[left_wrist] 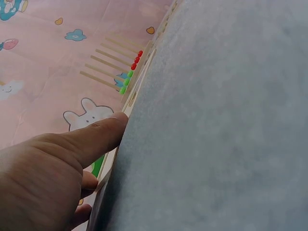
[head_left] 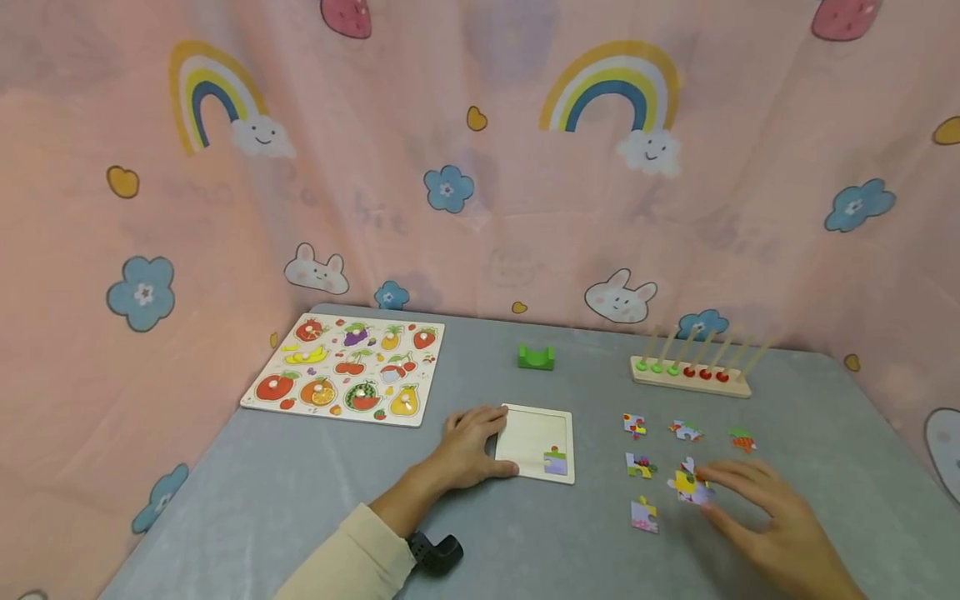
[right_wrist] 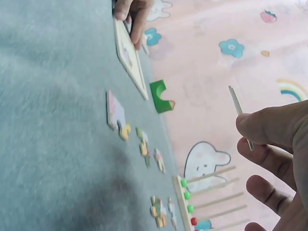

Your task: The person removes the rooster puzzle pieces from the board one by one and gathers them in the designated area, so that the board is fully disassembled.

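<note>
My right hand point(head_left: 772, 517) pinches a yellow and purple jigsaw piece point(head_left: 692, 487) between thumb and forefinger. In the right wrist view this held piece point(right_wrist: 235, 100) shows edge-on, raised off the table, with the other fingers loosely bent. My left hand point(head_left: 471, 450) grips the left side of a square wooden puzzle tray point(head_left: 534, 410), thumb at its near corner and fingers at its far one. Inside the tray, one purple and green piece point(head_left: 555, 462) lies in the near right corner. Loose pieces, such as a pink one point(head_left: 643, 518) and an orange-green one point(head_left: 742, 440), lie around my right hand.
A fruit knob-puzzle board point(head_left: 341, 414) lies at the back left. The green arched block point(head_left: 536, 358) stands behind the tray. At the back right is a wooden peg rack point(head_left: 690, 381) with green and red beads. A patterned pink curtain point(head_left: 510, 250) borders the grey table.
</note>
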Tool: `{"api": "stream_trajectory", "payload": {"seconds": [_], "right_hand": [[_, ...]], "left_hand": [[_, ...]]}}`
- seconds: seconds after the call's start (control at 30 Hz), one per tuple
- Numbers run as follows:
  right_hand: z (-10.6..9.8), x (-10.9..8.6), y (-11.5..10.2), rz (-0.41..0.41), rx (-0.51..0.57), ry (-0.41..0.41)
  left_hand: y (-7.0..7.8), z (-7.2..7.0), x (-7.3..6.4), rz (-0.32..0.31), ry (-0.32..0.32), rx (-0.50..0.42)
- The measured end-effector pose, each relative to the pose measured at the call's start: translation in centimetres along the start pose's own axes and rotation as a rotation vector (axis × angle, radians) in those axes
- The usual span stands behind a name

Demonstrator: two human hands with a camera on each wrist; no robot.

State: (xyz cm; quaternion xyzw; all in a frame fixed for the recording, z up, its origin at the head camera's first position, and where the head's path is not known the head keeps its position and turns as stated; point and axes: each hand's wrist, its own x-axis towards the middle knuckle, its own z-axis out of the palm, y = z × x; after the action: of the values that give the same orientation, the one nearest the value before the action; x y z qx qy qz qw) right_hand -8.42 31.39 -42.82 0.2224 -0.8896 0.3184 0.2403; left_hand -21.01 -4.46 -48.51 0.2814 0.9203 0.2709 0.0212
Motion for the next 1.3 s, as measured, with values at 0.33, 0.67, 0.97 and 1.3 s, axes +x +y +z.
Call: {"api": "stream_trajectory", "payload": {"seconds": [0.33,0.67,0.97,1.3], "right_hand": [[0.3,-2.0,1.9,0.130,-0.052,-0.040],[1.0,-3.6,3.3,0.175,-0.034,-0.042],[1.5,-4.5,4.3,0.254,-0.068,-0.094],[1.9,-5.0,5.3,0.141,-0.082,-0.080]], "left_hand": [[0.2,-0.1,0.0,-0.005,0.004,-0.002],[0.2,-0.1,0.1,-0.014,-0.008,-0.004],[0.2,0.0,0.0,-0.017,-0.010,-0.004],[0.2,-0.1,0.0,-0.014,-0.008,-0.009]]}}
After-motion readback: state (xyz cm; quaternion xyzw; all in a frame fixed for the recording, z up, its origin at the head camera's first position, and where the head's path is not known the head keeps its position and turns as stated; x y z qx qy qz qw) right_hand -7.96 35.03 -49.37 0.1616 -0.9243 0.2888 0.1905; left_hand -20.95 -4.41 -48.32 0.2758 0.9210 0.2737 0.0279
